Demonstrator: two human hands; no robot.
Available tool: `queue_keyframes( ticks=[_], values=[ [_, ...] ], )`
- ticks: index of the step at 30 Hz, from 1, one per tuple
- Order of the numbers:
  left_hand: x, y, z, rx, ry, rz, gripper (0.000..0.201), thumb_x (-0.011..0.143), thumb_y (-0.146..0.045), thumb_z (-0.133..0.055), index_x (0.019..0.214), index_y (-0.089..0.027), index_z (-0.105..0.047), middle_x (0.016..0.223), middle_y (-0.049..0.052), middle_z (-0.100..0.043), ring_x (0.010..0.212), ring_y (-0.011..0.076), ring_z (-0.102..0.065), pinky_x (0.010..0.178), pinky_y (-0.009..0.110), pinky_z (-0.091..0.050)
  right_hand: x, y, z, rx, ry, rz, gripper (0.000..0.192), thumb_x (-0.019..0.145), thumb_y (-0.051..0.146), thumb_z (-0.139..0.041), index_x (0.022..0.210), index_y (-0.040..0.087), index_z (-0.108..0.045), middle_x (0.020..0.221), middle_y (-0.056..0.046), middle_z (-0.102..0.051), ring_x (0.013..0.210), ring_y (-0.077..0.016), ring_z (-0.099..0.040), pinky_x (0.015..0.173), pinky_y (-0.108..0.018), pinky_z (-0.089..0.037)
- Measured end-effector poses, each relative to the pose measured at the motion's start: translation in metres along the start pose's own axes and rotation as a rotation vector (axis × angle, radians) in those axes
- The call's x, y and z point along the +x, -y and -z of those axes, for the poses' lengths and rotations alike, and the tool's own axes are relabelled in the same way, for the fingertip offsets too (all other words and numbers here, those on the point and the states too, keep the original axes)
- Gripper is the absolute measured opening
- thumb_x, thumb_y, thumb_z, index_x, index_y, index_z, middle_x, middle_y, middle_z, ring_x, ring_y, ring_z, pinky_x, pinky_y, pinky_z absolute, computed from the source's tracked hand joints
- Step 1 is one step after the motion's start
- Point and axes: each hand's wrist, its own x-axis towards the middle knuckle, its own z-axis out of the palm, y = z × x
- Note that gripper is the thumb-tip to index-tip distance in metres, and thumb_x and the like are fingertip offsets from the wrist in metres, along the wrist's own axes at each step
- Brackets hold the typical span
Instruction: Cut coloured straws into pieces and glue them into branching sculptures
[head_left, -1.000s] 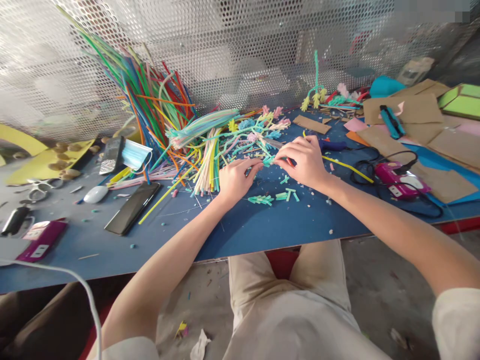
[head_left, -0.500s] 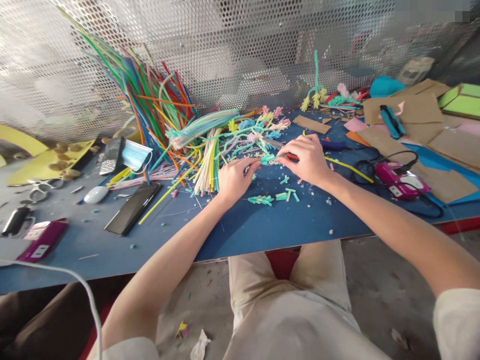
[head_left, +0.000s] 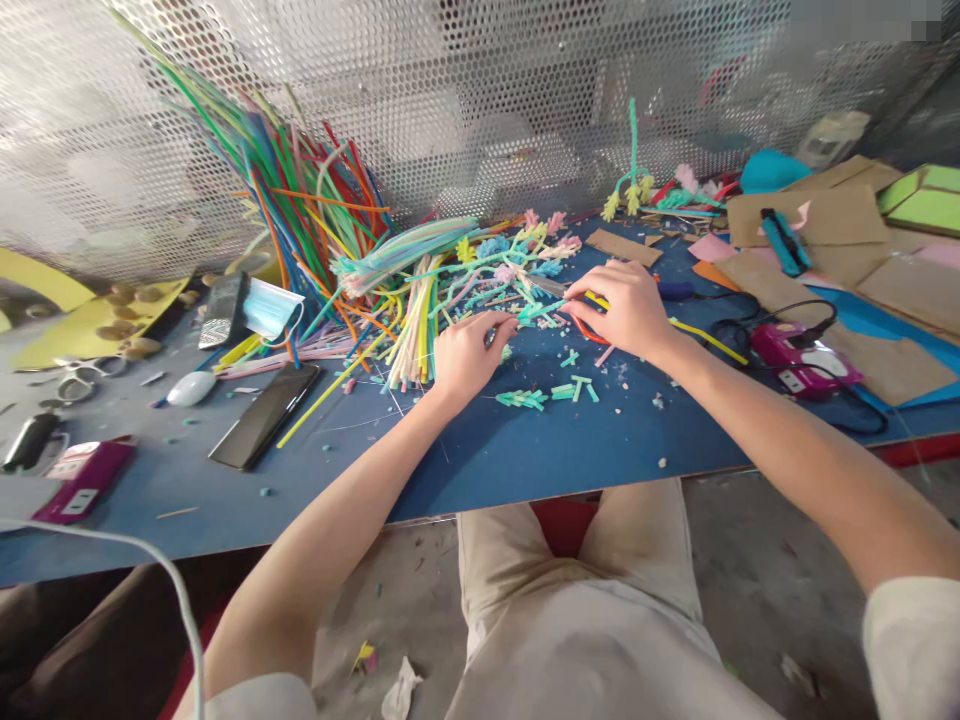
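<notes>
- The right hand (head_left: 624, 305) is clenched around a red-handled cutter (head_left: 592, 333); only a loop of the handle shows below the palm, and the blades are hidden by the fingers, so I cannot tell how they stand.
- The left hand (head_left: 466, 355) pinches one end of a short teal pipe cleaner piece (head_left: 541, 311) between thumb and forefinger, the remaining fingers curled loosely above the board.
- That teal piece lies between the two hands with its long axis running roughly left to right, rising slightly toward the right hand. Its far end reaches the right fingertips, so the cutter's working end sits at the piece's right-hand end and the left hand at the other.
- Both hands are about equally near the piece; each is at one end.
- Just nearer the person, a scatter of cut teal bits (head_left: 551, 393) lies on the bare board, apart from both hands.
- Beyond the hands lies a pile of pipe cleaners (head_left: 420, 300), many-coloured, with fuzzy flower shapes (head_left: 536, 245) on top of it.
- All of this rests on a blue work table (head_left: 525, 460); a black phone (head_left: 265, 414) lies well to the left, a magenta device (head_left: 795, 360) with a black cable to the right.
- A perforated metal screen (head_left: 465, 100) closes off the back of the table.
</notes>
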Motion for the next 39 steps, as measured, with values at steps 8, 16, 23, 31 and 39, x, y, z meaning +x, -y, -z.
queue_keyframes(
  ticks=[8,16,23,31,39],
  values=[
    [0.001,0.002,0.004,0.011,0.015,0.046,0.028,0.105,-0.043,-0.060,0.106,-0.026,-0.082,0.099,0.001,-0.082,0.081,0.0155,-0.073,0.069,0.026,-0.044,0.003,-0.038,0.023,-0.052,0.059,-0.231,0.023,0.097,0.036,-0.059,0.091,0.022,-0.077,0.095,-0.007,-0.081,0.081,-0.0243,-0.070,0.074,-0.036,-0.047],
    [0.001,0.003,0.002,-0.010,0.009,0.015,0.026,0.105,-0.041,-0.060,0.108,-0.026,-0.082,0.100,0.001,-0.082,0.079,0.0146,-0.072,0.068,0.026,-0.044,-0.001,-0.058,0.025,-0.119,0.111,-0.370,0.025,0.091,0.041,-0.063,0.092,0.022,-0.079,0.086,-0.007,-0.080,0.075,-0.0248,-0.069,0.067,-0.035,-0.045],
    [0.001,0.002,0.003,-0.019,0.013,0.019,0.025,0.104,-0.041,-0.061,0.108,-0.026,-0.082,0.103,0.002,-0.082,0.077,0.0144,-0.071,0.070,0.026,-0.046,0.000,-0.049,0.024,-0.101,0.197,-0.397,0.020,0.088,0.041,-0.069,0.093,0.024,-0.079,0.087,-0.004,-0.080,0.075,-0.0233,-0.070,0.066,-0.033,-0.043],
    [0.001,0.002,0.002,-0.025,0.014,0.013,0.024,0.103,-0.041,-0.062,0.106,-0.026,-0.081,0.097,0.001,-0.082,0.072,0.0134,-0.068,0.068,0.026,-0.046,0.000,-0.042,0.021,-0.098,0.291,-0.379,0.024,0.089,0.045,-0.069,0.096,0.025,-0.079,0.093,-0.004,-0.081,0.078,-0.0227,-0.071,0.067,-0.032,-0.043],
    [-0.001,0.001,0.002,-0.039,0.028,0.006,0.024,0.103,-0.041,-0.062,0.105,-0.026,-0.080,0.096,0.001,-0.081,0.072,0.0138,-0.069,0.069,0.025,-0.047,-0.001,-0.074,0.051,-0.271,0.315,-0.477,0.028,0.096,0.033,-0.056,0.113,0.024,-0.076,0.112,-0.011,-0.079,0.098,-0.0285,-0.070,0.084,-0.039,-0.049]
  ],
)
